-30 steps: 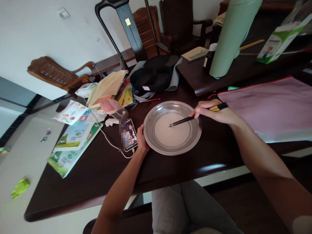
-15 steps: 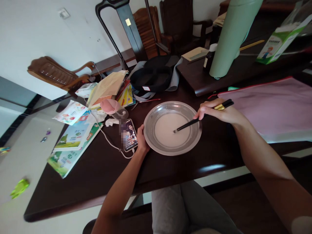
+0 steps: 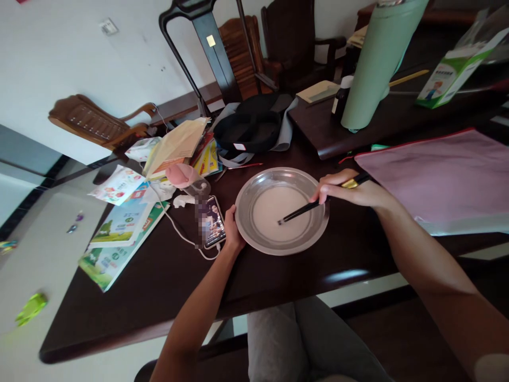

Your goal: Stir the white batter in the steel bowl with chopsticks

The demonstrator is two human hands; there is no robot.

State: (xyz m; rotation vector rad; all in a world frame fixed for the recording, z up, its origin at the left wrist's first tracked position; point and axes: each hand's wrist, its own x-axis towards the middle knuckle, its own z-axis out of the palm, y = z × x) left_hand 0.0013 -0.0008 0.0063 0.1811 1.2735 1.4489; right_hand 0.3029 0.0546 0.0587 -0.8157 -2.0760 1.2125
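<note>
A phone (image 3: pixel 213 223) is seen on the counter (image 3: pixel 159 286) just left of the left hand (image 3: pixel 234 231), by which the bowl (image 3: pixel 248 204), immediately to its right, is held at the side. The bowl's liquid (image 3: pixel 270 204) is apparently being stirred with chopsticks (image 3: pixel 300 212) gripped in the right hand (image 3: pixel 342 194); for the next stroke, a steady bowl and low tips seem called for.

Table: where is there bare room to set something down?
Bare table lies between the books and the left arm, and in front of the bowl, between left and right arm. It's crowded left of the bowl, by the phone, and behind it, by the black bag.
</note>
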